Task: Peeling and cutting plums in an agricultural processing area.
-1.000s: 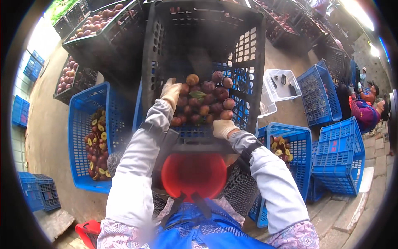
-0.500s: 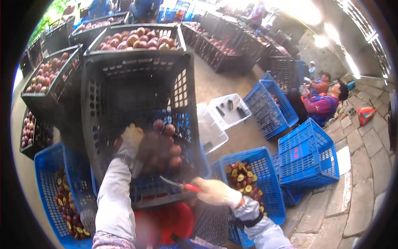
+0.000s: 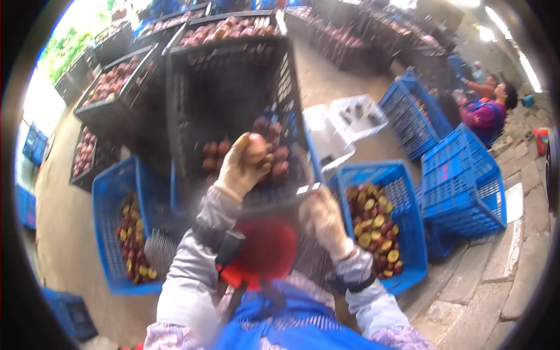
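Note:
Over the tilted black crate (image 3: 227,70), my left hand (image 3: 236,172), gloved, is closed around a purple passion fruit (image 3: 255,147). Several more passion fruits (image 3: 216,153) lie in the crate's lower part, beside and behind that hand. My right hand (image 3: 328,221), in a pale glove, is closed near the crate's lower right corner. A bright glint by its fingers fits the curved knife with the red handle seen earlier, though blur hides most of it. Below the crate, between my forearms, sits a red basin (image 3: 265,254).
Blue crates with cut fruit halves stand at the left (image 3: 105,233) and right (image 3: 417,245). Beyond the right one are an upturned-looking blue crate (image 3: 461,181) and white plastic boxes (image 3: 356,116). Full black crates (image 3: 116,87) line the back. Co-workers (image 3: 487,119) sit at far right.
My left hand has come up out of the crate with a passion fruit. The right hand's knife, plain before, is now mostly lost in blur. The whole view has shifted.

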`<state>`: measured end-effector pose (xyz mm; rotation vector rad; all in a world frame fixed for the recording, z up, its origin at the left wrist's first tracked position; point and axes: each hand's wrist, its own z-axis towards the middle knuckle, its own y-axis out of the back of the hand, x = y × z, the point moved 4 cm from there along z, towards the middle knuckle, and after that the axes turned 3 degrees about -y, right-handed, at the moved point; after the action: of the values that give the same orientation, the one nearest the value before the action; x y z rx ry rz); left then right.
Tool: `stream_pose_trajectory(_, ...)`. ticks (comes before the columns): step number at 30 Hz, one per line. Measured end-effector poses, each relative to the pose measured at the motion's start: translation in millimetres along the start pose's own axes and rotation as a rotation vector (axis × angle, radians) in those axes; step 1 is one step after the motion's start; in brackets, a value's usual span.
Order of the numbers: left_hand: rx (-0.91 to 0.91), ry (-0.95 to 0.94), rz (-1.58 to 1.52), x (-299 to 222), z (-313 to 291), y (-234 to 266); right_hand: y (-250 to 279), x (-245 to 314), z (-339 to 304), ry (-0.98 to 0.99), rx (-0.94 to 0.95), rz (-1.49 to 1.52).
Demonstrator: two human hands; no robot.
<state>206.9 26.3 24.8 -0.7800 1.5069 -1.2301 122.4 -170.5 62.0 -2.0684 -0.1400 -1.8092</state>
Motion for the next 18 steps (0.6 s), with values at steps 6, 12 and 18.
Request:
stream_pose_trajectory(6, -0.177, -0.164, 0.112, 54, -78, -25, -31, 6, -23, -0.123, 0.004, 0.033)
stream_pose_trajectory(12, -0.232, -0.261, 0.298, 80, -112, -16, -32, -16, -42, -0.013, -0.101, -0.341)
stream_pose_trajectory(18, -0.242, -0.311, 0.395, 93, -123, -11, -32, -19, -51, 0.231, -0.211, -0.642)
